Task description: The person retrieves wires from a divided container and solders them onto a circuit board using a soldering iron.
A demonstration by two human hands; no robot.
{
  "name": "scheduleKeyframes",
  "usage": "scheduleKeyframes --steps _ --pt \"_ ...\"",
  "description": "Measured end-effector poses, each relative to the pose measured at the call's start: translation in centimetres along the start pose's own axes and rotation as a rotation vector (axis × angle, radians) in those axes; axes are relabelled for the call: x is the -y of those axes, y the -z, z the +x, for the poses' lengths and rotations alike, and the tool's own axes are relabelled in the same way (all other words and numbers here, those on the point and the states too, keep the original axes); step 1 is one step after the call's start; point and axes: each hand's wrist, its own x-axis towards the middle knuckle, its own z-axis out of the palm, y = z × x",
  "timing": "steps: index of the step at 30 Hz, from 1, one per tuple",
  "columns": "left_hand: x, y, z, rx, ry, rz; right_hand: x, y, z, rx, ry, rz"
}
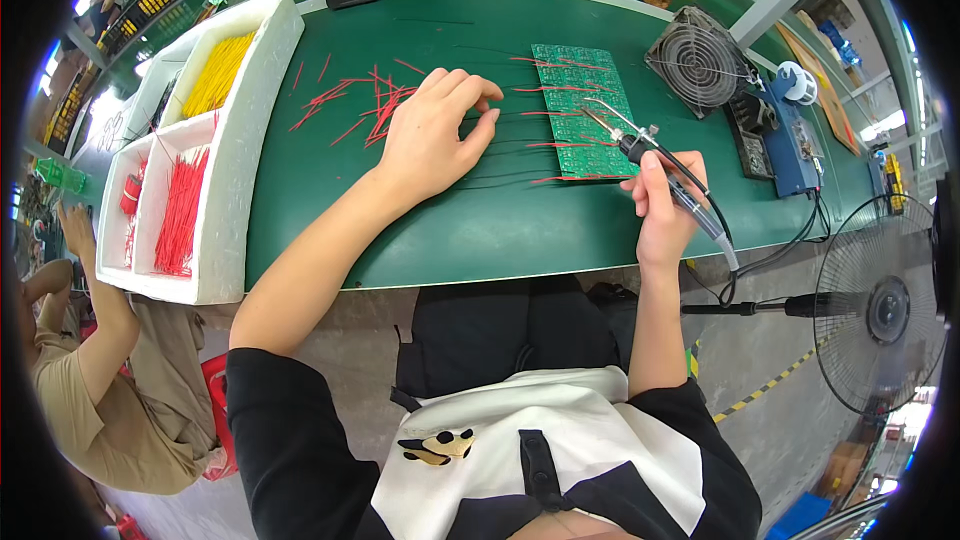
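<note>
Over the circuit panel point(572, 128), a soldering iron point(703, 220) is pointing its tip

Right of the panel's near corner, the right hand point(667, 198) is gripping the iron like a pen, fingers wrapping the front of its handle. The metal tip is slanting back over the panel's middle; from this angle I cannot tell whether it is touching the board.

Left of the panel, the left hand point(432, 135) is resting half curled above the worktop point(450, 250), thumb and forefinger standing slightly apart with nothing visible between them. Loose red wires point(380, 105) are lying scattered just past that hand, while red strands point(560, 89) are lying across the panel, their ends jutting beyond its left edge. Farthest left of the panel, a white foam tray point(240, 155) is holding yellow wires point(218, 72) and a red bundle point(182, 210) in separate compartments.

Being thin and stiff, the panel is probably weighing little and risking cracks if bent; its edges are offering the safest hold. The strands are looking featherlight and springy, suiting a pinch near one end. The iron's tip is likely running hot, leaving only the handle for fingers.
</note>
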Motion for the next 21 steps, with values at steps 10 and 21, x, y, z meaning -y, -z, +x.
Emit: scheduleKeyframes --steps 10,21 --pt "-0.5 0.0 -0.1 -0.007 0.006 -0.006 1.3 -0.4 0.9 0.015 0.050 -0.044" --pt "-0.1 0.1 -0.1 -0.024 -0.024 -0.010 3.9 -2.9 5.7 0.117 0.097 -0.320"
